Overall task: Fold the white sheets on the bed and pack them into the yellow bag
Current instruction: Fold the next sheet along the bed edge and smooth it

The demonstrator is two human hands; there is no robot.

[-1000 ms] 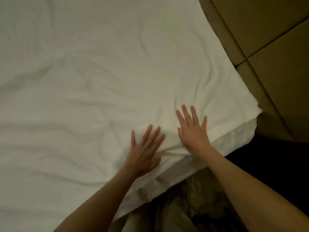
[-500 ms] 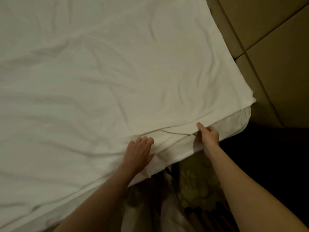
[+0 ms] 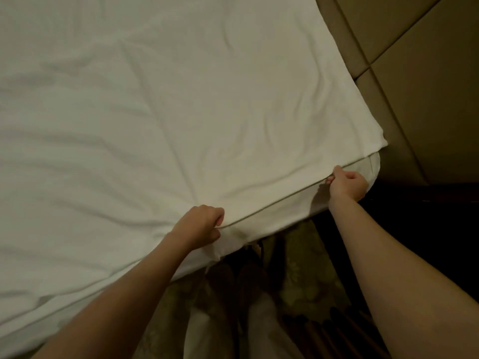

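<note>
In the head view, a white sheet is lying spread and wrinkled across the bed, filling the frame from 12 o'clock round through 9 o'clock to 7 o'clock; its near edge is running as a diagonal hem from about 4 o'clock of the sheet down toward 7 o'clock; a second white layer is showing just beneath that hem, rounding off at a corner near 3 o'clock of the frame.

The left hand is sitting a little below frame centre, at about 6 o'clock, its fingers curling into a fist and gripping the top sheet right at the hem; the fabric is gathering into creases fanning out from it toward 10 and 11 o'clock.

The right hand is sitting at about 4 o'clock from frame centre, well apart from the left along the same hem; its thumb and curled fingers are pinching the sheet's edge, with the lower layer lying just under the knuckles.

Both bare forearms are reaching in from 5 and 7 o'clock; padded tan wall panels are filling the 1 to 3 o'clock corner; a patterned floor is showing dimly at 6 o'clock between the arms.
</note>
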